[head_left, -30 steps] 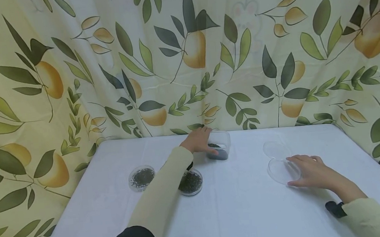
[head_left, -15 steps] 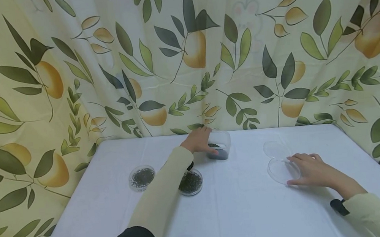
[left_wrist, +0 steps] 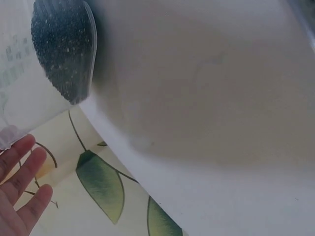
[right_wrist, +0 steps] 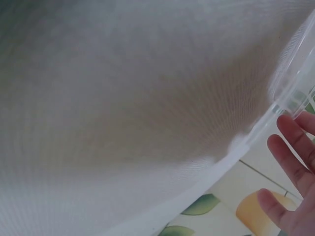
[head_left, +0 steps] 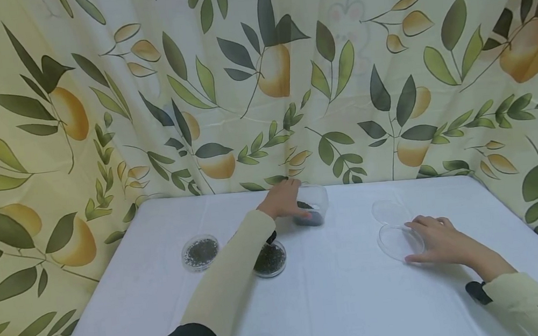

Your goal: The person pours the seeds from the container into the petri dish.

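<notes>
At the back of the table, my left hand (head_left: 280, 199) grips the left side of a clear plastic box (head_left: 319, 198), thumb at its front. Dark granules (left_wrist: 66, 46) lie in the box, heaped against a wall in the left wrist view. On the right, my right hand (head_left: 444, 244) holds the edge of a clear, empty petri dish (head_left: 393, 242) between thumb and fingers. A second clear round piece (head_left: 386, 212), like a dish or lid, lies just behind that dish. In the right wrist view, fingertips (right_wrist: 287, 123) meet the clear plastic rim.
Two petri dishes of dark granules stand on the left: one farther left (head_left: 201, 252), the other (head_left: 271, 259) partly behind my left forearm. A white cloth covers the table (head_left: 340, 302). A leaf-and-fruit patterned curtain (head_left: 256, 137) hangs along the back and sides.
My right sleeve and wristband have shifted slightly to the right. Both hands, the box and the dishes stay in place.
</notes>
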A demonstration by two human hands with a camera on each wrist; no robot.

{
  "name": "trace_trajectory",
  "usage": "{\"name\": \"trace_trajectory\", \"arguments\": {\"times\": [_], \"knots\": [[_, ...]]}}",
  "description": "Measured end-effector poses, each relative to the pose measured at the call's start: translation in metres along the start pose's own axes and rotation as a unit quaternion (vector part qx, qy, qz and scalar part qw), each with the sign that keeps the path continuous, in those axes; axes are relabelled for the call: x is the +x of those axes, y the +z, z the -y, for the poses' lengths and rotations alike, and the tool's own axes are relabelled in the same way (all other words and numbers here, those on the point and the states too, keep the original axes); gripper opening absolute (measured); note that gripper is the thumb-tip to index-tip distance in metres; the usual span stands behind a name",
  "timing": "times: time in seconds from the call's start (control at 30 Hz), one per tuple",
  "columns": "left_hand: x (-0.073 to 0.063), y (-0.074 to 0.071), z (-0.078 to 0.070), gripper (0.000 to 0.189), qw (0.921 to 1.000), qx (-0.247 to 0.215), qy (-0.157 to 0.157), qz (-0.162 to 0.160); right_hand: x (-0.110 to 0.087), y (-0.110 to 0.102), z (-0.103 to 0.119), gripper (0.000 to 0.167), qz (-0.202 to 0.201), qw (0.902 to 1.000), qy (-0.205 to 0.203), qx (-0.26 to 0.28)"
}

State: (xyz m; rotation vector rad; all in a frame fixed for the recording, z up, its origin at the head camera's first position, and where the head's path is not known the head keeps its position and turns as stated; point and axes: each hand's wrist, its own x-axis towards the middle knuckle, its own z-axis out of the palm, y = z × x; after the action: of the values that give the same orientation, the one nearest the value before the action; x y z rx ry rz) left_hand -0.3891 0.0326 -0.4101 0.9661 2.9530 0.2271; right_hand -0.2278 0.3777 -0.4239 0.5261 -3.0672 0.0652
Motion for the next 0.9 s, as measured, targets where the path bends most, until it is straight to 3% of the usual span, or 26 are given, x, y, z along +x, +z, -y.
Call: {"name": "trace_trajectory", "arguments": {"times": [0.27, 0.57, 0.9], "knots": [[-0.002, -0.005, -0.019, 0.096, 0.9979, 0.025, 0.023, -0.055, 0.001, 0.002, -0.001, 0.087, -0.005, 1.0, 0.003, 0.004], [-0.003, -0.01, -0.048, 0.096, 0.9939, 0.074, 0.035, -0.075, 0.001, 0.001, -0.001, 0.087, -0.001, 1.0, 0.003, 0.006], [-0.001, -0.006, -0.071, 0.097, 0.9889, 0.096, 0.047, -0.103, 0.0, -0.001, 0.001, 0.087, 0.003, 0.9999, 0.008, 0.014]]}}
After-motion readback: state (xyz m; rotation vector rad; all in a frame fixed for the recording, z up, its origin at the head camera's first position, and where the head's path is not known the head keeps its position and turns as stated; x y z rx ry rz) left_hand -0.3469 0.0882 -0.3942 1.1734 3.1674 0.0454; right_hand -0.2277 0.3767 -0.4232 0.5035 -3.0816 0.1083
